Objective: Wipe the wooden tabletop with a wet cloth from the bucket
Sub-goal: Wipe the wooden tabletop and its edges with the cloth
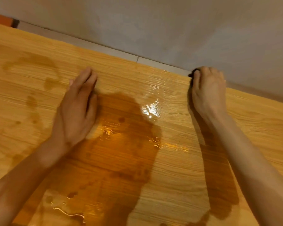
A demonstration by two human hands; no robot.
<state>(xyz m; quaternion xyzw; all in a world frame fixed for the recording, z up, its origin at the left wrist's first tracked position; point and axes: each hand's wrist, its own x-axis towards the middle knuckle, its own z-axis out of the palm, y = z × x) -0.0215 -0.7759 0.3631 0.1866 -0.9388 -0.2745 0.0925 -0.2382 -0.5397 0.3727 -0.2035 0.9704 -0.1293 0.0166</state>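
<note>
Gripping dark cloth (191, 75), orientation unclear, right hand (208, 90).

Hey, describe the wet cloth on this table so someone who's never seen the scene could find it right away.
Start at the wooden tabletop and follow its far edge, along the grey wall, toward the right. There the right hand grips the cloth, mostly hidden under the fingers. It is the only dark, nearly black thing on the pale wood; the left hand lies flat and holds nothing.
</note>
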